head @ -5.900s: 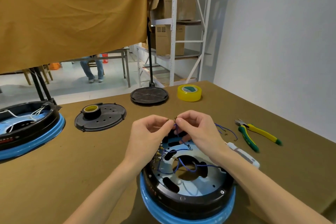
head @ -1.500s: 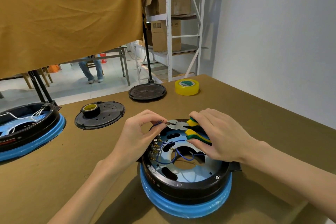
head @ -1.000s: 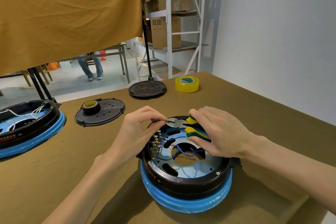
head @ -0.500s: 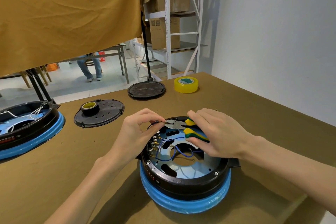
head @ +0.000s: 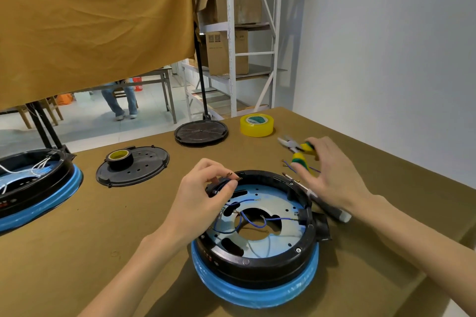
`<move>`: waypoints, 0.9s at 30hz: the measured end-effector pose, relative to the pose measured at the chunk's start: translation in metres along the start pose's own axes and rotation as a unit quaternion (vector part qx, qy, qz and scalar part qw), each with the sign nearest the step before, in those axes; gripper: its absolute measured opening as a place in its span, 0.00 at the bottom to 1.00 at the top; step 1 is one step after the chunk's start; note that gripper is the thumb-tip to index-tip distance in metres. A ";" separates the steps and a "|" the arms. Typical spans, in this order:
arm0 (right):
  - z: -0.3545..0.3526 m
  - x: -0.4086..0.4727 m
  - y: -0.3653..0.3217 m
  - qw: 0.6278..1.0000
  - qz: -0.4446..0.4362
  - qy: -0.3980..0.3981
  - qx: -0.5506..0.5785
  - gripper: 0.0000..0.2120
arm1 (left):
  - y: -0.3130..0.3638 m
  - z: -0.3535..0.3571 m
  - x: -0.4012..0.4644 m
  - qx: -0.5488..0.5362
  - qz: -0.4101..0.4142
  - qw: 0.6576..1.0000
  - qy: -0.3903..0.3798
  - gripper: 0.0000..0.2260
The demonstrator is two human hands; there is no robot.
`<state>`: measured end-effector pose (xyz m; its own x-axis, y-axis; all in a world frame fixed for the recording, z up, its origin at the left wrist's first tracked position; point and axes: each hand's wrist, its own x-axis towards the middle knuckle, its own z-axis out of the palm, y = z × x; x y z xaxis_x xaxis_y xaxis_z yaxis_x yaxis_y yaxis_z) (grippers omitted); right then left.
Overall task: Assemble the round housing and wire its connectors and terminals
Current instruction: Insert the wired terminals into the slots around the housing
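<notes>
The round housing (head: 255,237) sits on the bench (head: 77,252) at its near middle, with wires (head: 247,221) lying inside it. The left hand (head: 203,198) rests over its far left rim, pinching a wire end. The right hand (head: 332,177) is just beyond its right rim, with the pliers (head: 298,152) under the fingers. A screwdriver (head: 324,203) lies along the housing's right side, beneath that hand. Behind the pliers stands a tape roll (head: 256,125); left of it lies a round lid (head: 201,132). Further left and nearer lies a second lid (head: 139,168) with a small tape roll (head: 120,157) on it. A second housing (head: 33,185) sits at the bench's left edge. A shelving rack (head: 231,33) stands behind the bench.
</notes>
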<state>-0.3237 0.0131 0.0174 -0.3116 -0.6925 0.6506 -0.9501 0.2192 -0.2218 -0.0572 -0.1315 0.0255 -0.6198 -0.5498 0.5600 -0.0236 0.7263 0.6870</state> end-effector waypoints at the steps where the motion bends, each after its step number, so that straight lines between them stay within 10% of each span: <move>1: 0.003 0.001 0.014 0.997 0.076 -0.012 -0.006 0.28 | 0.002 0.002 -0.001 0.000 -0.001 1.000 0.004 0.07; 6: 0.017 -0.001 0.077 0.940 0.301 -0.106 -0.119 0.29 | 0.005 0.007 -0.002 -0.027 -0.024 0.999 0.004 0.08; 13: 0.026 0.011 0.076 0.895 0.323 -0.198 -0.236 0.31 | 0.005 0.010 0.001 -0.081 -0.080 0.993 -0.006 0.05; 18: 0.006 0.025 0.005 0.986 0.154 -0.015 0.066 0.13 | 0.009 0.009 0.002 -0.083 -0.072 0.994 0.012 0.06; 27: -0.009 0.021 -0.130 0.913 -0.010 -0.179 0.366 0.11 | 0.016 -0.013 0.014 -0.144 -0.089 0.984 0.050 0.01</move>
<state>-0.2072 -0.0239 0.0663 -0.1469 -0.9004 0.4095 -0.6523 -0.2231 -0.7244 -0.0557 -0.1326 0.0503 -0.5456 -0.7056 0.4520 0.1079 0.4758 0.8729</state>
